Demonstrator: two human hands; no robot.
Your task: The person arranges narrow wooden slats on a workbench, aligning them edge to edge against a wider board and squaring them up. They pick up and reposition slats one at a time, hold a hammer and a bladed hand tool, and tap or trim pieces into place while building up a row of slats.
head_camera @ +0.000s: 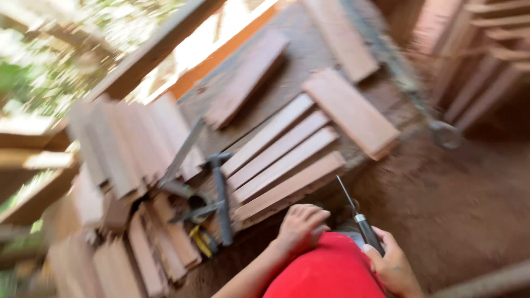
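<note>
The picture is blurred by motion, so fine detail is lost. The right hand (393, 265) is wrapped around the dark handle of a thin-bladed metal chisel-like tool (358, 214), whose narrow blade points up and away from the person toward the row of four long pale-brown wooden slats (281, 160) lying side by side on the dusty brown workbench (309, 52). The left hand (301, 225) is curled with fingers bent, resting just beside the near end of the lowest slat in that row; whether it grips anything cannot be told. Both hands sit above a red cloth-covered knee (326, 273), just below the slat row. To the left of the slats lies a dark long-handled hammer (222, 198), its head toward the far side, and next to it a grey metal square (182, 152) set at a slant. Further left of the slats, small yellow-handled pliers (201, 240) lie among a heap of short reddish-brown wooden boards (127, 143). Beyond the slats, on the far side, a broad flat brown plank (350, 110) lies crosswise, with another wide brown board (248, 77) further off. Right of the slats, reddish earth floor (458, 204) spreads out.
</note>
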